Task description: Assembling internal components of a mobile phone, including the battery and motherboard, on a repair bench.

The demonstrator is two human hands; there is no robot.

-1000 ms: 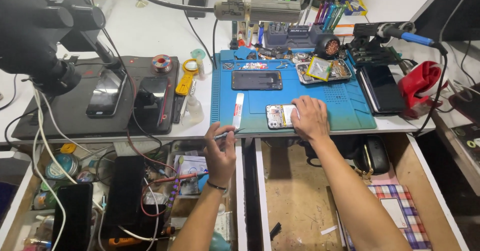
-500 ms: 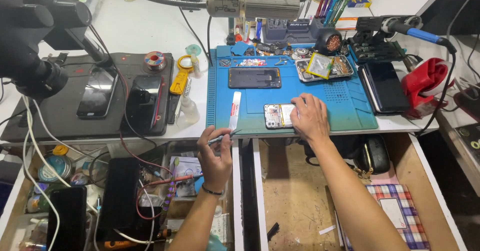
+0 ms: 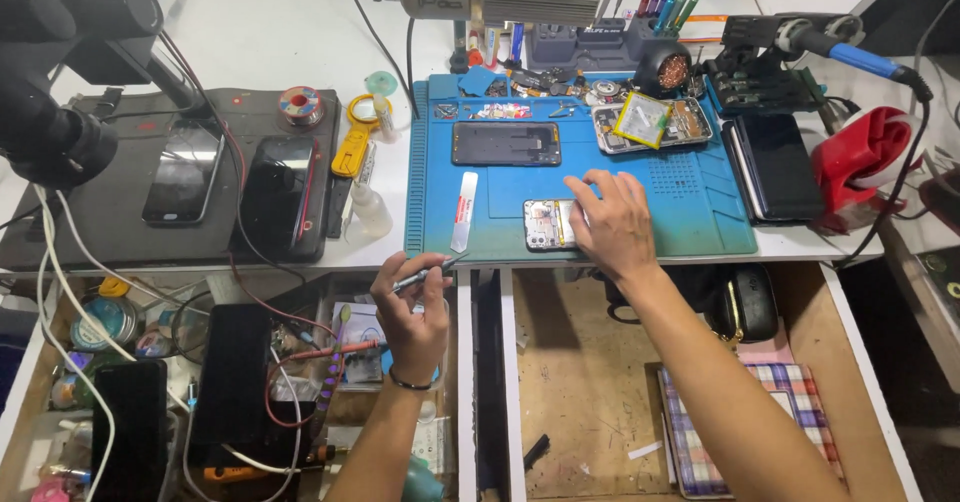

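My right hand (image 3: 612,224) rests on an opened phone (image 3: 547,224) lying on the blue work mat (image 3: 690,212), fingers spread over its right end. My left hand (image 3: 410,307) is below the table's front edge, over an open drawer, and grips a thin metal tool (image 3: 428,273) that points up to the right towards the mat. A white strip (image 3: 464,210) lies on the mat left of the phone. Another dark phone frame (image 3: 505,144) lies further back on the mat.
A tray with a yellow part (image 3: 648,122) sits at the mat's back right. Two phones (image 3: 182,174) lie on a dark pad on the left under a microscope arm (image 3: 50,112). A soldering iron (image 3: 850,54), a red holder (image 3: 860,157) and open drawers (image 3: 580,382) surround me.
The view has shifted slightly. My left hand with the tool has stayed near the table edge, and my right hand stays on the opened phone.
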